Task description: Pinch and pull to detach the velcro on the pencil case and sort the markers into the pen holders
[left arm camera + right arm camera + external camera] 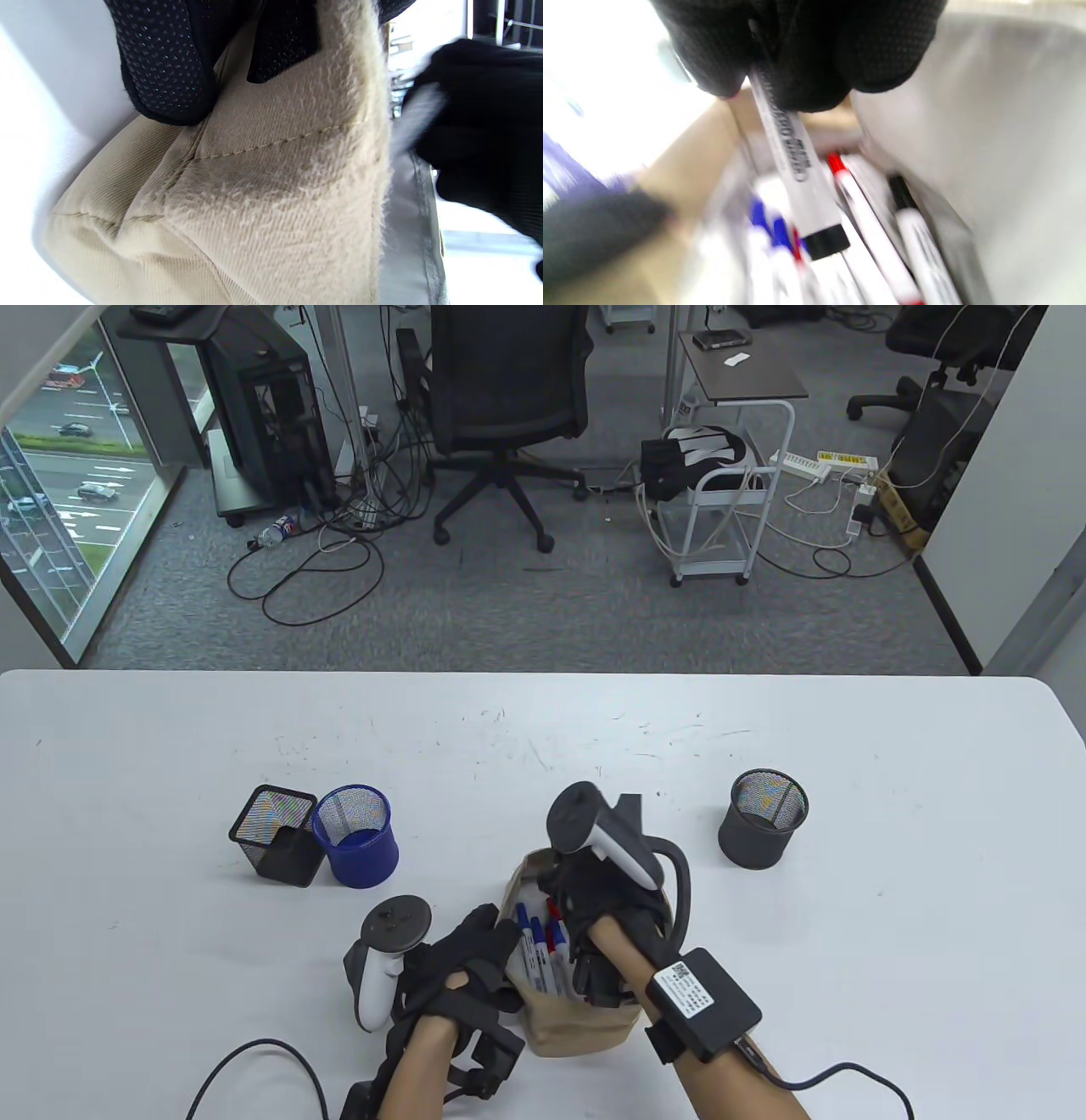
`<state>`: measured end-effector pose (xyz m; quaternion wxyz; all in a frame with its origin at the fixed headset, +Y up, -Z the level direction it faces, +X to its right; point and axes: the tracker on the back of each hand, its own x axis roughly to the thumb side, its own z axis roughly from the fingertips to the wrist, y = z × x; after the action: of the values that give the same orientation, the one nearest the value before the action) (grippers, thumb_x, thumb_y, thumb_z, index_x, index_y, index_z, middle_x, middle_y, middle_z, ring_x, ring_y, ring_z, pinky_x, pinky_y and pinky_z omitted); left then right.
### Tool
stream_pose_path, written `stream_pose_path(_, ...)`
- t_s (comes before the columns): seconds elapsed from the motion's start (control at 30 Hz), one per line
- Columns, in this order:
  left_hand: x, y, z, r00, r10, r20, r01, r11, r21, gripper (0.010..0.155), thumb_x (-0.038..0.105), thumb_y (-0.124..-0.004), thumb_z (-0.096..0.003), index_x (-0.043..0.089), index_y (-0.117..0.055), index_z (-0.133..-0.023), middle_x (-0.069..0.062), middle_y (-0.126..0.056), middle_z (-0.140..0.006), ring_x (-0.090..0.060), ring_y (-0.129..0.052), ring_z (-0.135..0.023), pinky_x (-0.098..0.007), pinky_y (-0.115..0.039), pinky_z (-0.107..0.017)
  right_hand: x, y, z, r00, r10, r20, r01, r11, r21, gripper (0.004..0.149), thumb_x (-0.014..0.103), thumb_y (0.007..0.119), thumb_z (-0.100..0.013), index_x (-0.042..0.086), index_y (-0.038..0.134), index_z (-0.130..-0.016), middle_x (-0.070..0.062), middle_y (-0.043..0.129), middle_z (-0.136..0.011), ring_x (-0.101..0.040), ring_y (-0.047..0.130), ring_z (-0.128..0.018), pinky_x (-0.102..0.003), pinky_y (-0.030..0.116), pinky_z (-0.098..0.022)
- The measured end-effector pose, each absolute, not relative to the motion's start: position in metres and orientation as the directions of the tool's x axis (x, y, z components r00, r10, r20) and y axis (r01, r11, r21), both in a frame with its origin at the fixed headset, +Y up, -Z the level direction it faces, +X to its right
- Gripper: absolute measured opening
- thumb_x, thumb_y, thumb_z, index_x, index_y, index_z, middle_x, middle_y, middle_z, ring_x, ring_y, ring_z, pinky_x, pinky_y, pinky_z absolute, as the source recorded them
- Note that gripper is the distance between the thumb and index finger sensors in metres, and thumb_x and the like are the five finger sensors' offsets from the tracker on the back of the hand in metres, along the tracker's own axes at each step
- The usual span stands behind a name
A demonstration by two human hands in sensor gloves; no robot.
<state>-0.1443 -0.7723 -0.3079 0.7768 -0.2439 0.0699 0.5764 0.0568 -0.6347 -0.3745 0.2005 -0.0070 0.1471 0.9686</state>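
A beige fabric pencil case stands open near the table's front edge, with blue and red capped markers showing inside. My left hand grips the case's left rim, fingers curled over the fabric. My right hand reaches into the case's mouth. In the right wrist view its fingers pinch a white marker with a black end, lifted above the other markers. Three mesh pen holders stand behind: a black square one, a blue round one and a black round one.
The white table has its far edge past the holders. Cables from both wrists trail over the table's front edge. Beyond the table lie an office chair, a cart and floor cables.
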Motion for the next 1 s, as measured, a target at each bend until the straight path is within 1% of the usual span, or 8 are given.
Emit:
stream_pose_path(0.1, -0.144, -0.773, -0.308, 0.324, 0.861, -0.393, -0.930, 0.214, -0.298, 0.076, 0.045, -0.068, -0.0587, 0.004, -0.042, -0.116, -0.029, -0.063, -0.113, -0.047, -0.086, -0.090, -0.040, -0.097, -0.042, 0.096, -0.607, -0.375, -0.829, 0.553, -0.088, -0.559, -0.810, 0.177, 0.053, 0.032, 0.096, -0.041, 0.016, 0.084, -0.090, -0.012, 0.098, -0.080, -0.028, 0.105, -0.046, -0.040, 0.087, -0.034)
stream_pose_path(0.2, -0.145, -0.773, -0.308, 0.321, 0.861, -0.394, -0.932, 0.212, -0.294, 0.076, 0.045, -0.069, -0.0586, 0.004, -0.042, -0.116, -0.029, -0.064, -0.113, -0.047, -0.086, -0.090, -0.040, -0.097, -0.042, 0.140, -0.592, -0.379, -0.737, 0.666, -0.114, -0.674, -0.737, 0.051, 0.052, 0.031, 0.097, -0.041, 0.017, 0.085, -0.089, -0.012, 0.098, -0.081, -0.029, 0.105, -0.048, -0.041, 0.087, -0.035)
stream_pose_path(0.3, -0.145, -0.773, -0.307, 0.319, 0.861, -0.395, -0.933, 0.212, -0.291, 0.075, 0.045, -0.069, -0.0586, 0.004, -0.042, -0.116, -0.029, -0.064, -0.112, -0.047, -0.086, -0.090, -0.040, -0.097, -0.043, 0.176, -0.587, -0.385, -0.721, 0.674, -0.161, -0.667, -0.738, -0.102, 0.053, 0.030, 0.097, -0.041, 0.015, 0.084, -0.089, -0.013, 0.098, -0.081, -0.028, 0.105, -0.049, -0.041, 0.087, -0.035)
stream_pose_path(0.43, -0.145, -0.773, -0.307, 0.313, 0.863, -0.396, -0.935, 0.207, -0.289, 0.075, 0.045, -0.069, -0.0586, 0.004, -0.042, -0.116, -0.029, -0.064, -0.112, -0.047, -0.086, -0.090, -0.040, -0.097, -0.043, 0.220, -0.595, -0.396, -0.757, 0.601, -0.259, -0.545, -0.798, -0.258, 0.052, 0.032, 0.097, -0.040, 0.016, 0.085, -0.088, -0.012, 0.098, -0.081, -0.028, 0.106, -0.050, -0.040, 0.088, -0.035)
stream_pose_path(0.57, -0.145, -0.773, -0.307, 0.315, 0.863, -0.394, -0.934, 0.210, -0.288, 0.075, 0.045, -0.069, -0.0584, 0.004, -0.043, -0.116, -0.029, -0.064, -0.112, -0.047, -0.086, -0.090, -0.041, -0.097, -0.043, 0.249, -0.615, -0.407, -0.740, 0.569, -0.359, -0.495, -0.822, -0.281, 0.051, 0.033, 0.097, -0.040, 0.022, 0.085, -0.088, -0.008, 0.097, -0.083, -0.028, 0.106, -0.054, -0.040, 0.088, -0.037)
stream_pose_path(0.73, -0.145, -0.773, -0.307, 0.324, 0.862, -0.390, -0.931, 0.218, -0.292, 0.076, 0.045, -0.068, -0.0586, 0.004, -0.042, -0.116, -0.029, -0.064, -0.112, -0.047, -0.086, -0.090, -0.041, -0.097, -0.043, 0.267, -0.635, -0.419, -0.678, 0.593, -0.433, -0.568, -0.797, -0.202, 0.056, 0.030, 0.094, -0.042, 0.012, 0.080, -0.094, -0.016, 0.093, -0.088, -0.033, 0.104, -0.059, -0.044, 0.086, -0.040)
stream_pose_path(0.87, -0.145, -0.772, -0.306, 0.319, 0.865, -0.387, -0.933, 0.215, -0.288, 0.076, 0.045, -0.069, -0.0585, 0.004, -0.042, -0.116, -0.030, -0.064, -0.112, -0.047, -0.086, -0.090, -0.041, -0.096, -0.043, 0.266, -0.628, -0.416, -0.715, 0.549, -0.432, -0.523, -0.831, -0.190, 0.061, 0.030, 0.093, -0.044, 0.008, 0.074, -0.098, -0.020, 0.089, -0.092, -0.034, 0.102, -0.063, -0.046, 0.086, -0.042)
stream_pose_path(1.0, -0.145, -0.773, -0.306, 0.325, 0.863, -0.387, -0.931, 0.220, -0.291, 0.076, 0.046, -0.068, -0.0587, 0.004, -0.042, -0.116, -0.030, -0.064, -0.112, -0.047, -0.086, -0.090, -0.041, -0.097, -0.043, 0.242, -0.604, -0.402, -0.792, 0.515, -0.328, -0.496, -0.856, -0.147, 0.060, 0.032, 0.092, -0.044, 0.006, 0.076, -0.096, -0.021, 0.091, -0.089, -0.034, 0.103, -0.060, -0.045, 0.086, -0.039)
